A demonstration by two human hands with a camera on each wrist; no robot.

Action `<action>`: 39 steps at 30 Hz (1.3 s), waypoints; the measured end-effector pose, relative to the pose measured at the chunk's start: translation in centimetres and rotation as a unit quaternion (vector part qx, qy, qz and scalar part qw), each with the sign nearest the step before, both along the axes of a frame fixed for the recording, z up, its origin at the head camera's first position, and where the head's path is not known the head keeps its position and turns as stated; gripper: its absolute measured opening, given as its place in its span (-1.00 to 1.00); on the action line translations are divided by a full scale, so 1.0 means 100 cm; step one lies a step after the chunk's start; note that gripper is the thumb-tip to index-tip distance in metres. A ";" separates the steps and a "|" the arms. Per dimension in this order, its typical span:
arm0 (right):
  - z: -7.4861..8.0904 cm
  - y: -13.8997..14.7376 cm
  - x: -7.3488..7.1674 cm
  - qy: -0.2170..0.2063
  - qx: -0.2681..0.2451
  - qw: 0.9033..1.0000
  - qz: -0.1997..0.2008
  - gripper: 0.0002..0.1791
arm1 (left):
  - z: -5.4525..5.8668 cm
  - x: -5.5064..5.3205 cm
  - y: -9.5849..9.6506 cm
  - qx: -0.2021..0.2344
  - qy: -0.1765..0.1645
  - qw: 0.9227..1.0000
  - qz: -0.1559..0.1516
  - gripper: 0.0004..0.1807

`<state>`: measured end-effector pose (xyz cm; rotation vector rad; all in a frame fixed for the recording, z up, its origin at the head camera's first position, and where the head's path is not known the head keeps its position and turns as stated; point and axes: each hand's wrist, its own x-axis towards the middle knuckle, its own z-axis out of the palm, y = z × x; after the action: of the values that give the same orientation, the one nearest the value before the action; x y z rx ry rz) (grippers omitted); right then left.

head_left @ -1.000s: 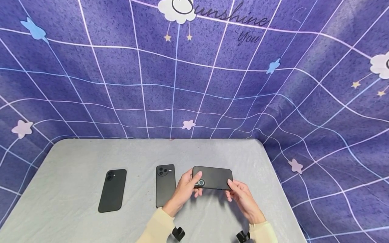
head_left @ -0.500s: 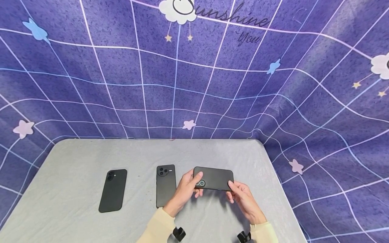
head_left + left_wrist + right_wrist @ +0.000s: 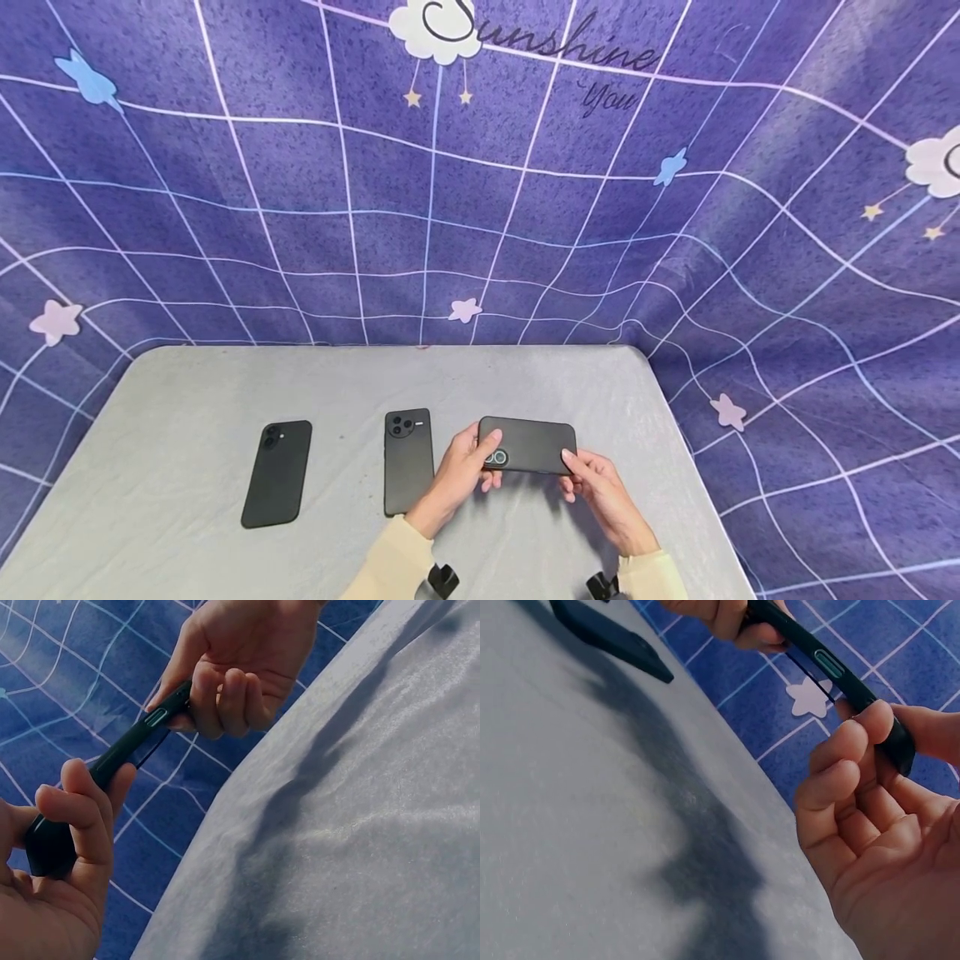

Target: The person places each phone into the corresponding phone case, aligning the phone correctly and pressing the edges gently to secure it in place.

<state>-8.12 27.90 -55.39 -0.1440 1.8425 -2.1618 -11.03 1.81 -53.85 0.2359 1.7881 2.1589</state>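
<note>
A dark smartphone [image 3: 534, 445] lies sideways between both hands above the table, its back facing up and its round camera lenses at the lower left. My left hand [image 3: 457, 468] grips the left end, thumb on the back by the lenses and fingers curled beneath. At the other end my right hand [image 3: 606, 500] pinches the lower right corner, thumb on top. The wrist views show the phone edge-on; in the right one a pale side button marks the phone's edge [image 3: 806, 648], and a thin dark strip stands slightly apart along its underside. The screen side is hidden.
Two more dark phones rest back up on the grey cloth-covered table [image 3: 187, 467]: one with a large round camera [image 3: 409, 467] beside my left forearm, another [image 3: 276, 475] farther left. A purple-blue grid-patterned curtain [image 3: 390, 183] hangs behind and on the sides.
Both hands and the phone stay almost in place, the phone sitting a touch lower in the view. The whole scene shifts slightly, the other phones included.
</note>
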 end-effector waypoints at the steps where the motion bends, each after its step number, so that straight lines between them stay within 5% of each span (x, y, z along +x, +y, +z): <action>1: 0.000 0.000 0.000 -0.004 0.005 1.000 -0.001 -0.65 | 0.000 0.000 0.000 -0.001 0.001 1.000 -0.001 -0.68; 13: -0.002 0.000 0.001 -0.030 0.034 0.999 -0.016 -0.67 | -0.003 0.000 -0.001 -0.002 0.000 1.000 -0.006 -0.66; 20: -0.002 -0.002 -0.002 -0.047 0.016 0.997 -0.067 -0.77 | -0.003 0.001 -0.002 -0.016 -0.001 1.000 -0.010 -0.67; 30: -0.004 0.002 -0.002 -0.049 -0.012 0.997 -0.051 -0.79 | -0.002 0.000 -0.004 -0.023 -0.008 0.999 -0.037 -0.68; 39: -0.005 0.000 0.000 -0.067 -0.021 0.993 -0.091 -0.80 | 0.002 -0.004 -0.005 -0.078 -0.008 0.996 -0.030 -0.61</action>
<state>-8.10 27.87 -55.86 0.1644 1.7968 -2.2695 -11.39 1.33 -53.63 0.2307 1.9050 1.9640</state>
